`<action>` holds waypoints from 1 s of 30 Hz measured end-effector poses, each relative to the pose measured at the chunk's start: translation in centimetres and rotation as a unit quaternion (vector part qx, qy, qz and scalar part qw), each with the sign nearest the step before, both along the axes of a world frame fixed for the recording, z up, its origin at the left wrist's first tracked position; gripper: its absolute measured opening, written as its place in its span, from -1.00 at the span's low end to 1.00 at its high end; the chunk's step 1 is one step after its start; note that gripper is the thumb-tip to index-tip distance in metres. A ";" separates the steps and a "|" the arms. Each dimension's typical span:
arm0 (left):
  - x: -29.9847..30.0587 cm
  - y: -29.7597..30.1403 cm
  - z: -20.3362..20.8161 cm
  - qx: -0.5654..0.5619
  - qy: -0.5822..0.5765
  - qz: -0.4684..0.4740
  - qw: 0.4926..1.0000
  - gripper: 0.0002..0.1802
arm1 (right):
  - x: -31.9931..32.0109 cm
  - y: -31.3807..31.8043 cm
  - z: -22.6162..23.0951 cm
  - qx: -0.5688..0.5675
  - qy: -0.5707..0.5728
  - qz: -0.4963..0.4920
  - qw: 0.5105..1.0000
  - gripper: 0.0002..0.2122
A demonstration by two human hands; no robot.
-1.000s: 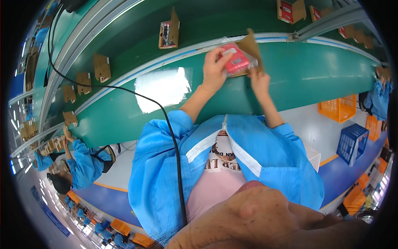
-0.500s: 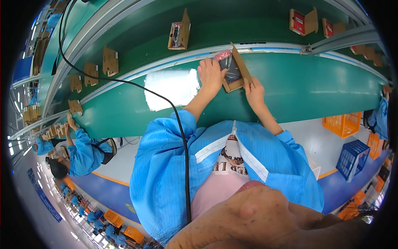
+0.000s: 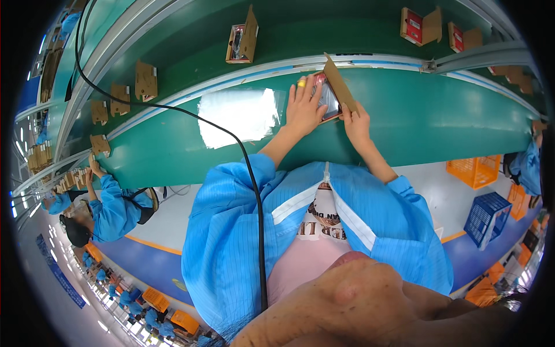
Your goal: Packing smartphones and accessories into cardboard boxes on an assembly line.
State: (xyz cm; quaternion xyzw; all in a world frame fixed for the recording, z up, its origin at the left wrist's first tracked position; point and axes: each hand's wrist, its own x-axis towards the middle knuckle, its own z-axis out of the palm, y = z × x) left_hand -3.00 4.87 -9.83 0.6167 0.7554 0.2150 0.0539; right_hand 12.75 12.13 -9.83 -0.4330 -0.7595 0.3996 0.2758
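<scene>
Head view showed a brown carton [image 3: 331,119] on the green worktop [image 3: 428,115], its far end close to the pale rail [image 3: 266,72] that bounded the surface. The carton's long axis ran mostly away from the person, slanting so that the far end lay further left than the near end. Its lid [image 3: 340,87] stood raised along the right side, the upper corner reaching across the rail in the view. Inside lay a dark item in shiny clear wrap [image 3: 331,102], with some red showing toward the far end; its finer detail was too small to tell.

The left hand [image 3: 304,110] lay over the carton's left side, palm down, fingers pointing away and moderately spread, with a yellow cover [image 3: 301,83] on one finger. Its thumb stood apart from the other fingers and reached over the wrapped item; how firmly it pressed could not be told. The right hand [image 3: 356,124] was at the near right corner, its thumb and fingers drawn narrow around the lower edge of the lid.

Left of the hands lay glossy clear plastic [image 3: 237,118], flat and bright with glare. Beyond the rail stood another open carton [image 3: 241,43], its lid likewise raised on the right.
</scene>
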 end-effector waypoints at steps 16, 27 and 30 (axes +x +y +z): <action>0.4 2.2 -3.0 0.050 -0.031 0.062 0.996 -0.59 | -2.7 23.5 -5.1 0.058 -0.046 -0.260 0.963 -0.38; 0.7 3.5 -3.2 0.047 -0.018 0.047 0.998 -0.58 | 6.4 34.8 -6.1 0.155 -0.296 -0.293 0.896 -0.64; -0.2 1.8 -3.3 0.035 -0.019 0.085 0.996 -0.60 | 3.7 25.3 -0.9 0.256 -0.130 -0.123 0.950 -0.68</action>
